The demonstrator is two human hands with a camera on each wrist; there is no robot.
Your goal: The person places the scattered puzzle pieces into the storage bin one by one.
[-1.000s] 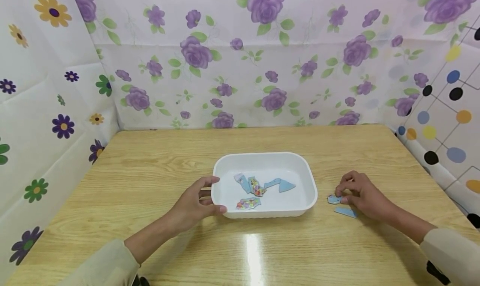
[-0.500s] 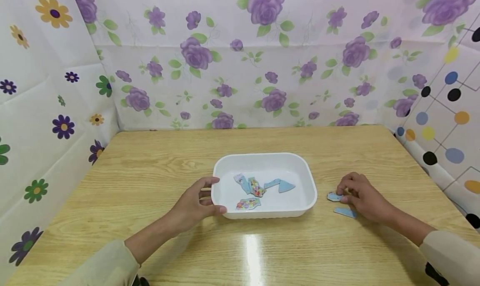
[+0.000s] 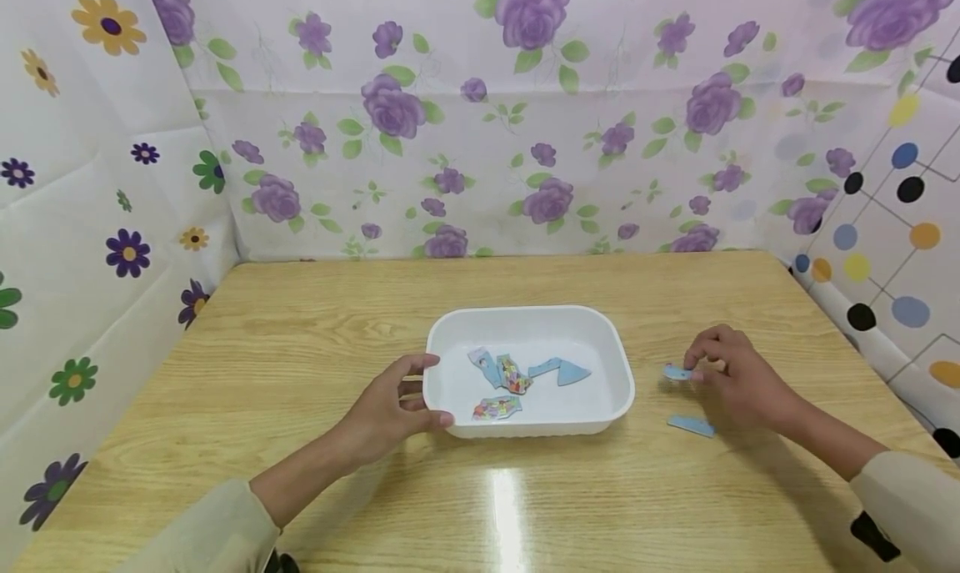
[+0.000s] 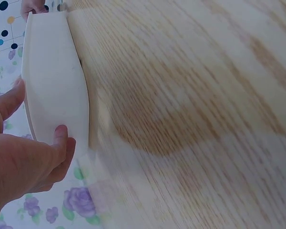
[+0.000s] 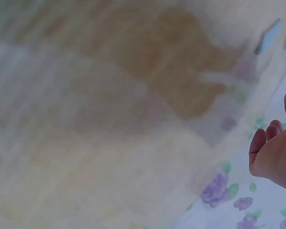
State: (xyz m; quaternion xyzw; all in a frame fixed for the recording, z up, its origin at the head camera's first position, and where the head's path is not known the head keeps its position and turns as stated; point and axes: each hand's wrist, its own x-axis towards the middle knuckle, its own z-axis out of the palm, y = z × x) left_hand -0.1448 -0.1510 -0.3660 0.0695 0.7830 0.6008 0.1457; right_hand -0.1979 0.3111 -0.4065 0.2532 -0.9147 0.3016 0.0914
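My left hand [image 3: 386,406] grips the left end of a white plastic tray [image 3: 525,429], thumb at the near rim and fingers along the end wall. In the left wrist view that hand [image 4: 33,148] holds the tray's side [image 4: 55,76]. To the right of the tray, my right hand [image 3: 738,377] pinches a small light-blue puzzle piece [image 3: 677,373] between thumb and fingertips, raised over the table. A second blue piece [image 3: 691,425] lies on the wood just below it; the right wrist view shows this blue piece [image 5: 269,36] near the top right, beyond the right hand [image 5: 276,152].
Inside the tray are several puzzle pieces, among them a colourful piece [image 3: 497,408] near the front and a blue triangular piece [image 3: 573,372]. The wooden table [image 3: 337,306] meets a flowered cloth [image 3: 480,173] at the back, with patterned cloths at both sides.
My right hand has lifted the blue puzzle piece off the table and moved slightly up and right in the head view. The left hand and tray have stayed put.
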